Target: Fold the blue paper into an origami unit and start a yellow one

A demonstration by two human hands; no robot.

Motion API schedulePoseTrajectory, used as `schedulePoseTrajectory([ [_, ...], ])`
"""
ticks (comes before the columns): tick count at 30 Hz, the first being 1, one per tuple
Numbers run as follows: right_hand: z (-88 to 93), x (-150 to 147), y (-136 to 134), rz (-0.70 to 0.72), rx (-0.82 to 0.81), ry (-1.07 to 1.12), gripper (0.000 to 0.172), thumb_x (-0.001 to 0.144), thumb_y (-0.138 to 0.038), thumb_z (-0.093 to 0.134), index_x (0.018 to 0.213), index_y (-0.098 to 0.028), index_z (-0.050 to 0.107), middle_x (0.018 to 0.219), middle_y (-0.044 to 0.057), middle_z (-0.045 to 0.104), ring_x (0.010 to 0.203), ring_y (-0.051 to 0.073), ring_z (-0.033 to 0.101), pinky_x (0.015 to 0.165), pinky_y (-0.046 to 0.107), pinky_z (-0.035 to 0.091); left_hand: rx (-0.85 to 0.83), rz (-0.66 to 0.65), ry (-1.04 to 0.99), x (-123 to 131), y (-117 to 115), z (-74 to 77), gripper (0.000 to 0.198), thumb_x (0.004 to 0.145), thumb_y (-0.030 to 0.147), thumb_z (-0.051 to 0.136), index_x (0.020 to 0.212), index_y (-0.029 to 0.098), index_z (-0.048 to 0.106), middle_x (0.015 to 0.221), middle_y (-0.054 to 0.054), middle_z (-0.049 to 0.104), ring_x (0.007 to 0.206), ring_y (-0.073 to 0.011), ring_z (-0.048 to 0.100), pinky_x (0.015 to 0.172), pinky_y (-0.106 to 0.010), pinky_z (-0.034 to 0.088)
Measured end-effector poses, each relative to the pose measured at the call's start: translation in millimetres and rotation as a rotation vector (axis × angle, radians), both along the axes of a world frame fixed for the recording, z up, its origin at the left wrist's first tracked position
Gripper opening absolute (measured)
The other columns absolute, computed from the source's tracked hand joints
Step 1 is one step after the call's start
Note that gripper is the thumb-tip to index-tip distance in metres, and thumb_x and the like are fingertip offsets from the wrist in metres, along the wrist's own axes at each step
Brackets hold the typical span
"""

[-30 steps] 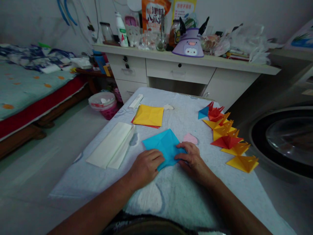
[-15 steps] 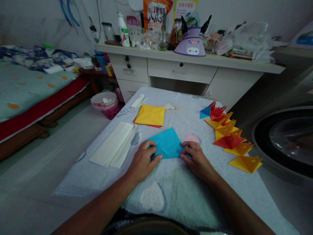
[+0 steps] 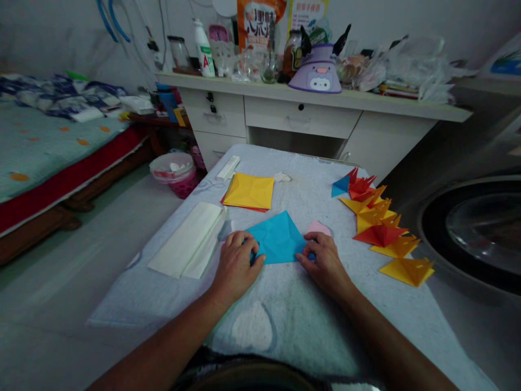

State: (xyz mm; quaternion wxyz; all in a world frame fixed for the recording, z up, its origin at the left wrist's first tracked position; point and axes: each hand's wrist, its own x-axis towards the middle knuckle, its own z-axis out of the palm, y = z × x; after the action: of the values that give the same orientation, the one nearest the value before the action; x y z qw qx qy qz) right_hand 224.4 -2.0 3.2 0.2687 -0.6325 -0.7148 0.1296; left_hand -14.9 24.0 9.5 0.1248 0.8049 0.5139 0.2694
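Closest, at 6 o'clock from the blue paper (image 3: pixel 280 240), a pale heart (image 3: pixel 253 327) shows on the cloth over the bench (image 3: pixel 301 320). The left hand (image 3: pixel 238 262) is at 8 o'clock. Its grip is nearly closed, with bent fingers and thumb holding the paper's left corner. The right hand (image 3: pixel 323 259) is at 4 o'clock, and its grip is nearly closed too, finger and thumb pinching the right corner. The blue paper lies between them in the middle of the bench. Its near edge is straight and its tip points to 12 o'clock.

At 9 o'clock lies some long white folded paper (image 3: pixel 183 239). Pointy folded papers (image 3: pixel 382 235), mostly yellow and red with a bit of blue, make a row from just past 3 o'clock back to 2 o'clock. At 11 o'clock is a flat yellow pile (image 3: pixel 250 190) with red peeking out underneath. A thin white box (image 3: pixel 228 168) is just beyond it.

Farther off, a pink bin (image 3: pixel 183 186) stands on the floor at 10 o'clock. At 12 o'clock is a white cupboard (image 3: pixel 301 115) with a purple hat (image 3: pixel 315 73) on top.
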Motion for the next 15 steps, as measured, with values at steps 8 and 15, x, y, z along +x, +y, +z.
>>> schedulePoseTrajectory([
  [8,-4.5,0.5,0.1,-0.011,0.034,-0.016,0.014,0.077,-0.027,0.07,0.066,-0.02,0.065,0.111,0.01,0.061,0.107,0.029,0.053,0.093,0.046,0.043,0.206,-0.242,0.123,3.3,-7.2,-5.0,0.034,0.087,0.011,0.058,0.116,0.028,0.064,0.126,-0.006,0.06,0.118,-0.0273,0.047,0.096,-0.046,0.042],
  [15,-3.4,-0.7,1.0,-0.022,0.055,-0.031,0.015,0.077,-0.027,0.069,0.065,-0.021,0.064,0.109,0.01,0.062,0.105,0.029,0.054,0.093,0.047,0.043,0.268,-0.565,0.17,4.6,-8.9,-15.4,0.026,0.096,0.016,0.047,0.117,0.021,0.063,0.124,-0.004,0.067,0.118,-0.0216,0.057,0.095,-0.04,0.05],
])
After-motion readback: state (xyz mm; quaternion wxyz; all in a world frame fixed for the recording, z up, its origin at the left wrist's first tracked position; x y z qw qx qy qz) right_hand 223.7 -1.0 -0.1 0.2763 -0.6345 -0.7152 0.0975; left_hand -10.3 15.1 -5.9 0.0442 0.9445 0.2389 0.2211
